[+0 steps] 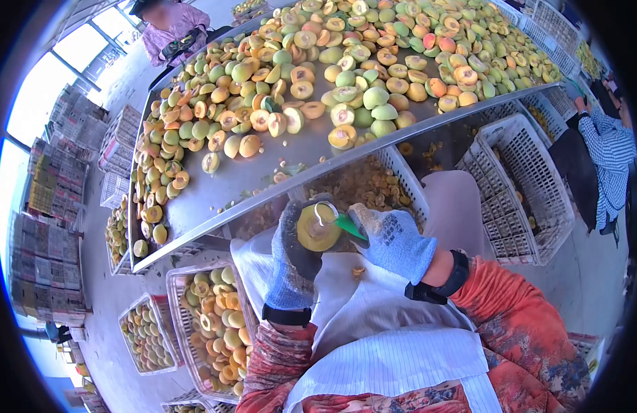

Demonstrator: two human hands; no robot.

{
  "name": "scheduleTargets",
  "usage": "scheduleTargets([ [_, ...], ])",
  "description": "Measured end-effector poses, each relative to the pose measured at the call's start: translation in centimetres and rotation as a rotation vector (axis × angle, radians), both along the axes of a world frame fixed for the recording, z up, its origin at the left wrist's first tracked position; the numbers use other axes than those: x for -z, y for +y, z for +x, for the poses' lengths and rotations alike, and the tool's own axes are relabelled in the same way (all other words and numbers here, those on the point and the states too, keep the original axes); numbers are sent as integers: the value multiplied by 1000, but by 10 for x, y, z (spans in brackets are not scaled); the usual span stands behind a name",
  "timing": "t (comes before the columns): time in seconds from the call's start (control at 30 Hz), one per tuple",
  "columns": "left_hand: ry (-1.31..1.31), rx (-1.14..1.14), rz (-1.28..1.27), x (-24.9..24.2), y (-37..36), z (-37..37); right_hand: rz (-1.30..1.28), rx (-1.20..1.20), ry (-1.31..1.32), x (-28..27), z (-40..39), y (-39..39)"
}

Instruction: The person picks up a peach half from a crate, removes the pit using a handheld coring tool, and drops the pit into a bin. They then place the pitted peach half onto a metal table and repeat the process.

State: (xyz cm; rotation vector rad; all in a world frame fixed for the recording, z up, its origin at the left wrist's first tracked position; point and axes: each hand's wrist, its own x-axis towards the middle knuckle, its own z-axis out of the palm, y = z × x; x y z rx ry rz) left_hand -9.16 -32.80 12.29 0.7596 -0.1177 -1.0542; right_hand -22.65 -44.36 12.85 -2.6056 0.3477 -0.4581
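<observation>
In my gloved left hand (289,251) is a halved peach (313,236), its yellow cut face turned up toward me. My right hand (398,244), also in a blue and grey glove, is closed around a green-handled pitting tool (349,226). The tool's curved metal loop lies over the cut face of the peach half. Both hands are above my lap, over a white striped apron (394,365), just in front of the metal table (225,215). A small brown scrap rests on the apron below the hands.
Heaps of peach halves (301,89) cover much of the table. Under its edge stands a crate of pits and scraps (400,180). A crate of peach halves (175,292) is at my left, a white crate (528,199) at my right. Other people (172,31) sit around the table.
</observation>
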Motion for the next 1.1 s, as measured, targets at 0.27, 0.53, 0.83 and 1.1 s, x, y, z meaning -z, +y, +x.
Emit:
scheduleTargets([
  [0.27, -49, -124, -98, -10, -8, 2, -17, 53, -12, 0, -2, 20],
  [0.53, -1353, -330, 180, -38, 4, -21, -263, 2, -1, 4, -2, 18],
  [0.83, -315, -414, -21, -50, 4, -29, 567, -201, -207, -24, 8, 34],
  [1.1, -1072, -146, 211, -16, 17, -9, 22, -235, 187, -13, 7, 6],
])
